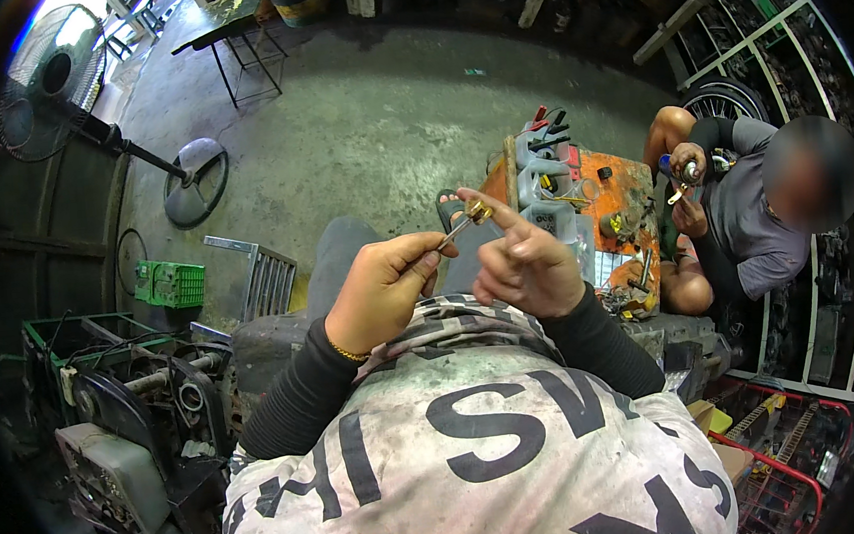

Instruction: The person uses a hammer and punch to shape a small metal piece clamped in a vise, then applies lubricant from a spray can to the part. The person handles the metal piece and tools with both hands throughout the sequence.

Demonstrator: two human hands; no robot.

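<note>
My left hand (pixel 383 282) is closed, with thumb and forefinger pinching a thin metal rod (pixel 459 229) in front of my belly. At the rod's far end sits a small brass-coloured fitting (pixel 480 212); whether the two are one piece, I cannot tell. My right hand (pixel 529 267) has its index finger stretched up against the fitting, while its other fingers are loosely bent with nothing visible in them. A striped apron or shirt with large dark letters covers my lap.
Right of my hands stands an orange work table (pixel 631 186) with clear plastic bins (pixel 546 185) of tools. Beyond it a co-worker (pixel 763 205) holds a small part. Left are machine parts (pixel 147 409), a green crate (pixel 170 284), a metal stool (pixel 260 280) and a standing fan (pixel 57 85).
</note>
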